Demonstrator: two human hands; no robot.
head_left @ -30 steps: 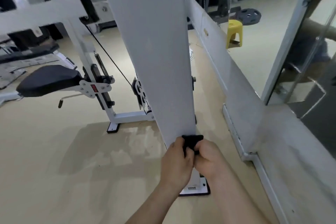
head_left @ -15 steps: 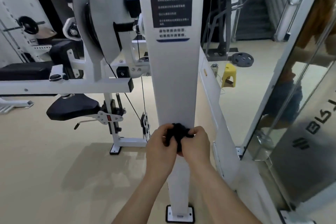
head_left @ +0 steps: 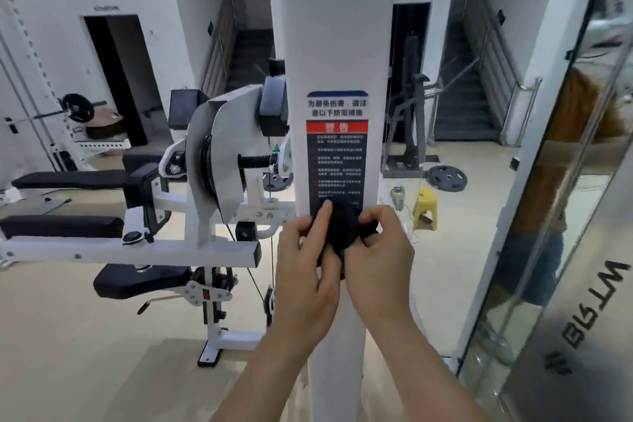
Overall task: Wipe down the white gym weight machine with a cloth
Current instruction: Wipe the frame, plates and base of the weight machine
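Note:
A tall white column (head_left: 335, 44) of the gym weight machine stands straight ahead, with a dark warning label (head_left: 337, 161) on its front. A black bunched cloth (head_left: 344, 228) sits against the column at the label's lower edge. My left hand (head_left: 308, 264) grips the cloth from the left, one finger pointing up along it. My right hand (head_left: 380, 257) pinches the cloth from the right. Much of the cloth is hidden behind both hands.
To the left the machine carries a white arm (head_left: 130, 247), black pads (head_left: 61, 226), a seat (head_left: 140, 279) and a cam wheel (head_left: 215, 161). A mirror wall (head_left: 565, 216) runs along the right. A yellow stool (head_left: 426, 207) and a weight plate (head_left: 448, 178) lie beyond.
Both hands have moved the cloth up the column, from near its base to the bottom of the warning label. My view has lifted with them.

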